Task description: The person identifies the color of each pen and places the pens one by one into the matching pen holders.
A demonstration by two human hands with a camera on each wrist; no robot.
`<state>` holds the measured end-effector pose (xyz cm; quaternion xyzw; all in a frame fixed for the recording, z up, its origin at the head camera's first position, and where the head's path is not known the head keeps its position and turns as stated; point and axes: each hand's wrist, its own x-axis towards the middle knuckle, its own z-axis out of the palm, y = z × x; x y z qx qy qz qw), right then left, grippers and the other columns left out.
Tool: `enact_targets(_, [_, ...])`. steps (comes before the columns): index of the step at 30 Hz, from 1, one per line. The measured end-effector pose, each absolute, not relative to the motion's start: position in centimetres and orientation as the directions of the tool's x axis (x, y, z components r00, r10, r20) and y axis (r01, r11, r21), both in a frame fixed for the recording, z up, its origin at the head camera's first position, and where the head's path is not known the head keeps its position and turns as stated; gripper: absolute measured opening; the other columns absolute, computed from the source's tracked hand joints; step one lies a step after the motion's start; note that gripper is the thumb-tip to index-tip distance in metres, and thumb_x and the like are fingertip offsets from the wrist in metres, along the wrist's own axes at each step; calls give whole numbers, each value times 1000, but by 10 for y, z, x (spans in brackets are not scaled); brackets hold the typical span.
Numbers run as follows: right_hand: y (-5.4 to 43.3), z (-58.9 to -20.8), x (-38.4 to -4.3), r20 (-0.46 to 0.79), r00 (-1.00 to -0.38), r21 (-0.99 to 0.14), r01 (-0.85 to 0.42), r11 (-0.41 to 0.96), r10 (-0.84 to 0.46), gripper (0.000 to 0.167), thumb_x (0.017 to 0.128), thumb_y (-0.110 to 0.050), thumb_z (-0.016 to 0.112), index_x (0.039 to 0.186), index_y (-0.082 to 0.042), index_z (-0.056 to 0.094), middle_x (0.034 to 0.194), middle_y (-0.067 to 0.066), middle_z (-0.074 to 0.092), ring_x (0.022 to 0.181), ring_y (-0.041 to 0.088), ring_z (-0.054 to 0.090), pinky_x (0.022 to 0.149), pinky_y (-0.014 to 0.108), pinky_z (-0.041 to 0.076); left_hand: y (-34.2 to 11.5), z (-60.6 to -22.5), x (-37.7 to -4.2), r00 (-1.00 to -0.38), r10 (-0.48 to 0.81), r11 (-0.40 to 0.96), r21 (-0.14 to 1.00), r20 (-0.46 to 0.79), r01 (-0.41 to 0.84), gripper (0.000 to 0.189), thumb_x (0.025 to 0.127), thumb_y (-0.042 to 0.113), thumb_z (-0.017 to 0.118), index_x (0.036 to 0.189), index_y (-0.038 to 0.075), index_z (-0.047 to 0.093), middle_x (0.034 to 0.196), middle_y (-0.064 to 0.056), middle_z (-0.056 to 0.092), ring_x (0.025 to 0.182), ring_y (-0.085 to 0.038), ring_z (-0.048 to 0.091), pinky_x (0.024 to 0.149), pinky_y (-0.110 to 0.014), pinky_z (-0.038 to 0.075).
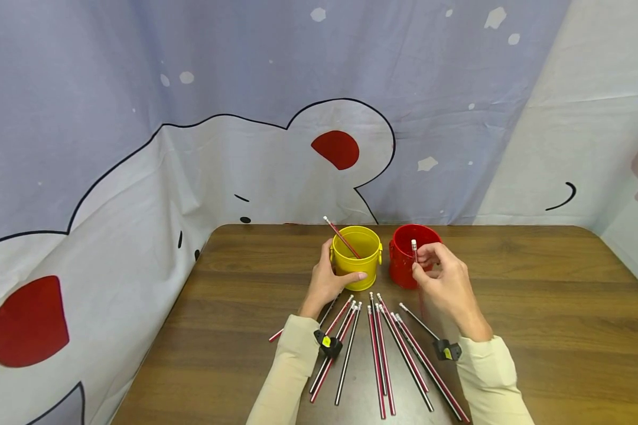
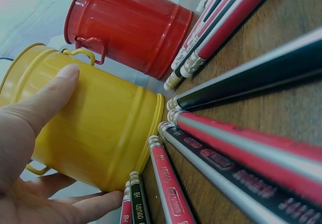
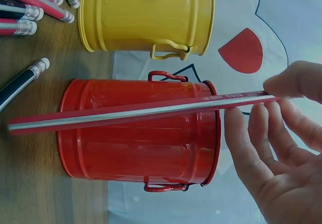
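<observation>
My left hand [image 1: 326,285] is gripping the yellow bucket [image 1: 363,268], with a slanted pencil [image 1: 342,238] leaning inside. Right of the yellow bucket, a red bucket [image 1: 401,269] is standing and my right hand [image 1: 451,285] is pinching a red-and-silver pencil [image 3: 126,115].

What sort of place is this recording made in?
Probably an indoor tabletop staging area: a cartoon-print cloth hangs behind a wood-grain table, and pencils lie spread out before a yellow bucket and a red bucket.
</observation>
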<state>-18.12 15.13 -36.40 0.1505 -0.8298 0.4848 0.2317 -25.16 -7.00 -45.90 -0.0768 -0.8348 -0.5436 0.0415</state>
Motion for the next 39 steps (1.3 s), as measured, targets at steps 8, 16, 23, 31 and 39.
enact_targets(8, [158, -380, -194, 577, -816, -741, -511, 434, 24, 18, 76, 10, 62, 91, 6, 56, 84, 15, 58, 72, 11, 55, 62, 10, 50, -71, -459, -252, -983, 89, 387, 904, 159, 182, 92, 66, 39, 81, 139, 32, 25, 129, 1, 50, 117, -18, 49, 100, -39, 39])
enact_targets(16, [159, -390, -200, 578, -811, -760, -494, 422, 93, 18, 77, 5, 65, 93, 2, 57, 85, 10, 59, 75, 9, 56, 63, 11, 50, -72, -459, -252, -984, 91, 386, 906, 153, 176, 93, 66, 39, 81, 139, 32, 24, 129, 0, 50, 117, -18, 48, 100, -38, 39])
enact_targets(23, [147, -366, -183, 593, -798, -751, -500, 432, 109, 18, 75, 10, 63, 92, 10, 56, 84, 19, 59, 73, 18, 56, 63, 10, 49, -71, -460, -252, -984, 93, 385, 905, 154, 178, 93, 66, 39, 80, 139, 32, 24, 130, 1, 50, 118, -17, 48, 100, -37, 39])
enact_targets(31, [145, -364, -179, 602, -791, -746, -511, 427, 106, 18, 75, 11, 63, 92, 10, 56, 85, 19, 59, 73, 19, 57, 63, 10, 50, -71, -459, -251, -983, 102, 387, 904, 154, 182, 93, 66, 40, 80, 139, 31, 24, 130, 1, 50, 118, -17, 48, 100, -37, 38])
enact_targets(39, [140, -363, -180, 633, -770, -720, -554, 418, 71, 19, 75, 12, 63, 92, 11, 56, 85, 20, 59, 74, 20, 57, 63, 12, 50, -71, -458, -251, -982, 97, 393, 901, 160, 185, 92, 67, 40, 80, 140, 30, 24, 130, -1, 50, 118, -19, 48, 101, -40, 38])
